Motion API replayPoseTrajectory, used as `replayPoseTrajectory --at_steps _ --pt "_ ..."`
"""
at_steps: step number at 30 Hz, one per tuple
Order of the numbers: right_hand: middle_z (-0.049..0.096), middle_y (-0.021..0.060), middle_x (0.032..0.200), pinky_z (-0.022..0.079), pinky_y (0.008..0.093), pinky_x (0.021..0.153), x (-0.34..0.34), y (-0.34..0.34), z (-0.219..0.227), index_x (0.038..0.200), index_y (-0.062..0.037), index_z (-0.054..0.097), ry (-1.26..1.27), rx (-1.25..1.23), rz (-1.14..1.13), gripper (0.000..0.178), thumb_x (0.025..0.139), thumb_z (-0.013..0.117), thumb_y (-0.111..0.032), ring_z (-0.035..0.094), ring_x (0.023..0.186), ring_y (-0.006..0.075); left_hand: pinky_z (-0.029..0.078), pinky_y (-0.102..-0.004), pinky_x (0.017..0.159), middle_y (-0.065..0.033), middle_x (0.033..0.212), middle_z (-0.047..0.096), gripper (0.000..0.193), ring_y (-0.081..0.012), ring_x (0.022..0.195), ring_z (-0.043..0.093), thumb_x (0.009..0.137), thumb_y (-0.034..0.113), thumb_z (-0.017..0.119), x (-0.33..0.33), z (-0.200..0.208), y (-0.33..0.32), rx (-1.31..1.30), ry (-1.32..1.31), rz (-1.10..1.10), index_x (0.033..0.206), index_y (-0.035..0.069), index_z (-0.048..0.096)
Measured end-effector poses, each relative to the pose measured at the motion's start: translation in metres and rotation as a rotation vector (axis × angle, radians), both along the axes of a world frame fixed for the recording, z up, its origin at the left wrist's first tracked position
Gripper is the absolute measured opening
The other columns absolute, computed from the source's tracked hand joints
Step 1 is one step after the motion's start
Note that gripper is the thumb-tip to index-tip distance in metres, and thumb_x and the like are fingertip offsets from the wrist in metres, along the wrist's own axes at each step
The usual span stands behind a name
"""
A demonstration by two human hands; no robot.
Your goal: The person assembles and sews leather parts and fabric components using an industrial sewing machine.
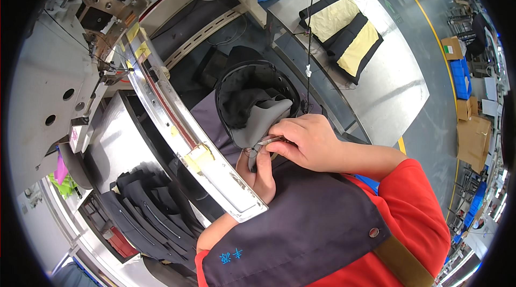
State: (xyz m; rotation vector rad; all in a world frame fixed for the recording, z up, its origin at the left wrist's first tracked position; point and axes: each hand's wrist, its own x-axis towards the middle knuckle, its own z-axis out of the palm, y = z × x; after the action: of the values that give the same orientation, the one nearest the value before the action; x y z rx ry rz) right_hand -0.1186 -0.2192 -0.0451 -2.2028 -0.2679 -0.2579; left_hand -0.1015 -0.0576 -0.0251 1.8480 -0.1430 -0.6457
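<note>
The right hand pinches a small pair of metal thread snips, its grip closed around the tool, with the tips pointing at the edge of a dark cap. The cap sits just in front of the person's chest, opening upward, with a grey lining panel folded out at its near side. The left hand lies below the right one, its fingers pressed together on the cap's grey fabric, partly hidden behind the curved metal edge of the sewing machine bench. To the left, the grey sewing machine head stands over the bench. Below it, a stack of dark cap pieces lies in a tray. Further off, on a steel bench, lie black and pale yellow fabric pieces.
</note>
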Motion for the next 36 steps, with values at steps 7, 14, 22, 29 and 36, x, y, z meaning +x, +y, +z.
replayPoseTrajectory --at_steps 7,14,22,29,36 --pt "0.061 0.0062 0.070 0.046 0.0322 0.050 -0.001 0.004 -0.002 0.086 -0.0075 0.057 -0.030 -0.026 -0.050 0.021 0.080 0.067 -0.025 0.060 0.058 0.0246 0.042 -0.0321 0.089 -0.0181 0.110 0.059 0.034 -0.0281 0.104 0.057 0.096 0.023 0.039 -0.001 -0.003 0.000 -0.012 0.003 0.000 0.115 -0.002 0.054" --pt "0.061 0.0066 0.069 0.046 0.0323 0.051 -0.001 0.010 -0.005 0.086 -0.0065 0.057 -0.023 0.014 -0.070 0.021 0.082 0.066 -0.025 0.060 0.057 0.0251 0.043 -0.0295 0.082 -0.0136 0.103 0.060 0.031 -0.0202 0.096 0.057 0.095 0.023 0.042 -0.003 -0.009 0.000 -0.071 -0.058 0.008 0.108 -0.001 0.056" --pt "0.060 0.0069 0.069 0.045 0.0304 0.052 0.004 -0.004 0.005 0.088 -0.0037 0.056 0.045 0.141 -0.058 0.017 0.084 0.064 -0.018 0.059 0.057 0.0232 0.041 -0.0335 0.094 -0.0142 0.115 0.056 0.036 -0.0232 0.108 0.054 0.094 0.021 0.048 -0.009 -0.027 0.005 -0.127 0.207 0.258 0.119 -0.004 0.046" --pt "0.061 0.0060 0.071 0.046 0.0322 0.052 0.002 -0.006 0.001 0.087 -0.0049 0.055 -0.011 -0.128 -0.100 0.026 0.077 0.071 -0.022 0.060 0.059 0.0246 0.042 -0.0260 0.081 -0.0101 0.103 0.059 0.039 -0.0142 0.091 0.053 0.097 0.031 0.046 -0.009 -0.026 0.003 -0.235 0.208 0.326 0.112 -0.004 0.054" --pt "0.059 0.0051 0.069 0.045 0.0315 0.051 0.003 -0.004 -0.002 0.087 -0.0080 0.054 -0.073 -0.167 -0.107 0.023 0.081 0.066 -0.027 0.059 0.056 0.0225 0.042 -0.0257 0.080 -0.0111 0.103 0.059 0.040 -0.0146 0.090 0.054 0.096 0.031 0.047 -0.010 -0.025 0.004 -0.242 0.186 0.324 0.113 -0.005 0.053"
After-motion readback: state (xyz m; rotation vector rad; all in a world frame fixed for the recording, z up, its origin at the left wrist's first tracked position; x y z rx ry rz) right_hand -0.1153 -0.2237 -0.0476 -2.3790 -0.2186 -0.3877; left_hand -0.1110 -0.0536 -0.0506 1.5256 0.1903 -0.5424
